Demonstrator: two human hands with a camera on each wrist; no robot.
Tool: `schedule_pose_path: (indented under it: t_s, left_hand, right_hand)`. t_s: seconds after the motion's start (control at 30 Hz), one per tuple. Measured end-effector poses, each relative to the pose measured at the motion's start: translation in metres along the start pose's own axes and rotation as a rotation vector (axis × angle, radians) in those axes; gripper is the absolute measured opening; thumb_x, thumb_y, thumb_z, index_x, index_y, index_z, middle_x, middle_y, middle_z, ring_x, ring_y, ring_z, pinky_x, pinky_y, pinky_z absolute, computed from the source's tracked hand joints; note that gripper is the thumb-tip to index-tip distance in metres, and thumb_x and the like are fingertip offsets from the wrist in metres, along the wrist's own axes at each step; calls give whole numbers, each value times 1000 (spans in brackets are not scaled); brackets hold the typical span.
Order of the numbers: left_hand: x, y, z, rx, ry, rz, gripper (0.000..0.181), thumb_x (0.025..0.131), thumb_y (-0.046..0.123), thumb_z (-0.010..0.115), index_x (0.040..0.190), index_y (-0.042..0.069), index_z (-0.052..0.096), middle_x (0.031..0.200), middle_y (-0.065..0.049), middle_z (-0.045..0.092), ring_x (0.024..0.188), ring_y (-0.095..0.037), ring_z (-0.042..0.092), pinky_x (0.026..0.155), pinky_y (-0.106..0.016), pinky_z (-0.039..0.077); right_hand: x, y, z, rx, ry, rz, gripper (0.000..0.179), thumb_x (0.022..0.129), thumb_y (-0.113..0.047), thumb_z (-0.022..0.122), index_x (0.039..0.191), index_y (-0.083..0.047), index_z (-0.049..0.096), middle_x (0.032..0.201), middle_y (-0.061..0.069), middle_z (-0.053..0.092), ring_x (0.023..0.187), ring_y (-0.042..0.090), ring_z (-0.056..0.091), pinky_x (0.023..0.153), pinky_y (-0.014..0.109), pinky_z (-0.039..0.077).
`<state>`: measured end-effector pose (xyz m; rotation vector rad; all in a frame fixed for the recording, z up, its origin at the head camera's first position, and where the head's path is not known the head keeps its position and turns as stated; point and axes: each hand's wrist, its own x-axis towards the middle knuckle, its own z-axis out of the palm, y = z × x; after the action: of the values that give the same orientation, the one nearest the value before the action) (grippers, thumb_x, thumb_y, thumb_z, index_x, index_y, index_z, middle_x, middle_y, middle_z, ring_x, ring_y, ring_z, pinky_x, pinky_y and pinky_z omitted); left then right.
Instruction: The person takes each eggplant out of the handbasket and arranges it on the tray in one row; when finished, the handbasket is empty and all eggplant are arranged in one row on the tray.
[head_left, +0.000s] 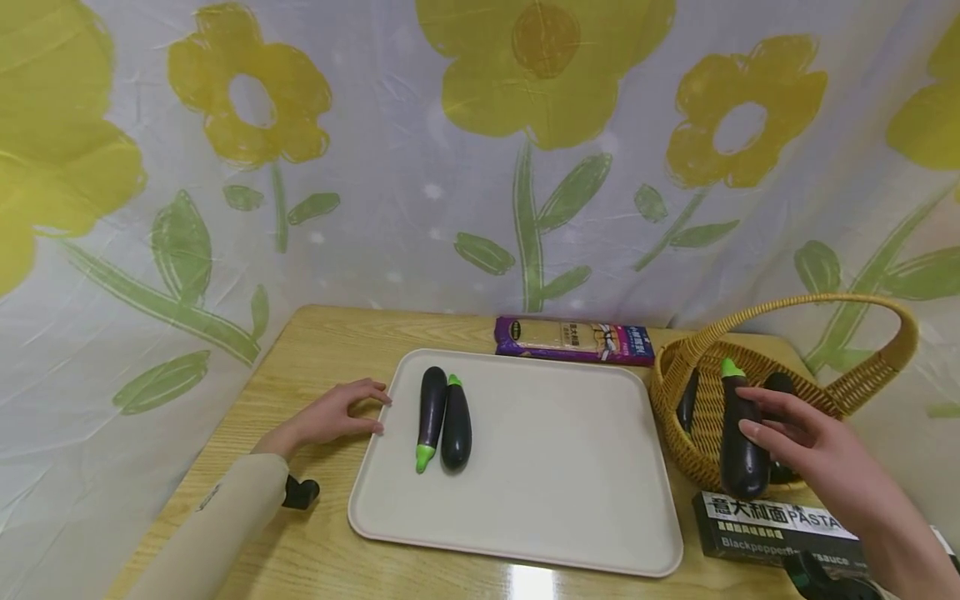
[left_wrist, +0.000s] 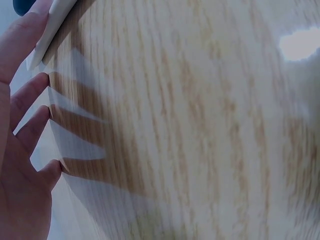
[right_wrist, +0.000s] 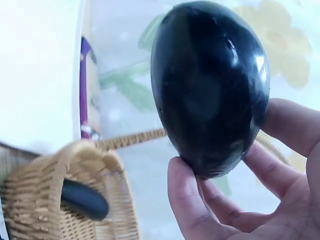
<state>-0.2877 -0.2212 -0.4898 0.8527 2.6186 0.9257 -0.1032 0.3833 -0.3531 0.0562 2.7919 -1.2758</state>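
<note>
My right hand (head_left: pixel 810 442) pinches a dark purple eggplant (head_left: pixel 742 450) with a green stem cap, over the near side of the wicker basket (head_left: pixel 678 450). In the right wrist view its rounded dark end (right_wrist: pixel 210 90) fills the upper middle, thumb and fingers (right_wrist: pixel 187 195) on either side. More eggplants lie in the basket, one dark end (right_wrist: pixel 85 200) showing. Two eggplants lie side by side on the left of the cream tray (head_left: pixel 555 467): one (head_left: pixel 431 408) has its green cap toward me, the other (head_left: pixel 457 425) away. My left hand (head_left: pixel 333 417) rests at the tray's left rim, fingers spread.
Behind the tray lies a purple pasta packet (head_left: pixel 573 340). A black pasta box (head_left: pixel 780 533) lies in front of the basket, partly behind the right forearm. The basket's tall handle (head_left: pixel 817 297) arches above it. A flowered curtain (head_left: pixel 390 208) hangs behind the wooden table (head_left: pixel 330 333).
</note>
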Motion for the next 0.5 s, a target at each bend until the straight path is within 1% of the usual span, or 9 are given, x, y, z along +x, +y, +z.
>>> schedule_pose_path:
  t_s: [0.1, 0.17, 0.2, 0.23, 0.33, 0.43, 0.47, 0.5]
  left_hand:
    - [-1, 1, -1, 6, -2, -6, 42, 87, 36, 74, 123, 18, 64, 145, -18, 47, 141, -43, 29, 112, -66, 18]
    - [-1, 2, -1, 6, -2, -7, 42, 87, 36, 74, 123, 17, 64, 145, -18, 47, 141, -43, 29, 112, -66, 16]
    - [-1, 2, -1, 6, -3, -6, 42, 87, 36, 74, 123, 17, 64, 145, -18, 47, 141, -43, 28, 112, -66, 16]
    - [-1, 2, -1, 4, -3, -5, 42, 87, 36, 74, 123, 17, 64, 145, -18, 47, 141, -43, 28, 112, -66, 15]
    - [-1, 2, -2, -1, -6, -4, 43, 87, 36, 74, 124, 17, 63, 145, -18, 46, 141, -43, 28, 112, -67, 14]
    - [0, 2, -1, -9, -9, -8, 43, 87, 36, 74, 124, 17, 63, 145, -18, 46, 141, -42, 27, 112, -67, 14]
    - [0, 1, -1, -10, -11, -9, 43, 87, 36, 74, 123, 17, 63, 145, -18, 46, 142, -42, 27, 112, -67, 14]
    - [0, 1, -1, -13, -12, -11, 43, 87, 36, 74, 123, 17, 63, 145, -18, 46, 142, -42, 27, 112, -67, 15]
  right_hand:
    - [-5, -8, 3, -3, -16, -7, 56, 101, -35, 54, 151, -15, 37, 145, 20, 42, 103, -15, 49, 73, 18, 50]
    - [-8, -13, 6, -11, -20, -11, 56, 101, -35, 55, 150, -16, 38, 144, 20, 45, 103, -13, 52, 73, 20, 50]
    - [-9, -16, 7, -12, -23, -13, 55, 101, -35, 55, 150, -17, 38, 143, 19, 46, 104, -10, 53, 73, 21, 51]
    - [-9, -18, 8, -16, -30, -16, 55, 101, -36, 55, 150, -18, 38, 144, 18, 46, 108, -5, 56, 74, 21, 50]
    - [-10, -27, 12, -6, -49, -21, 53, 101, -37, 55, 149, -22, 39, 142, 16, 49, 110, 2, 58, 75, 24, 51]
    - [-9, -37, 17, 16, -64, -52, 51, 101, -35, 56, 148, -22, 41, 136, 15, 54, 109, 5, 60, 75, 26, 52]
    - [-8, -40, 19, 24, -63, -66, 50, 100, -33, 57, 147, -21, 42, 134, 14, 56, 105, 2, 60, 75, 27, 52]
    - [-7, -43, 21, 23, -60, -87, 50, 100, -32, 58, 146, -20, 44, 132, 14, 57, 104, 4, 62, 75, 26, 52]
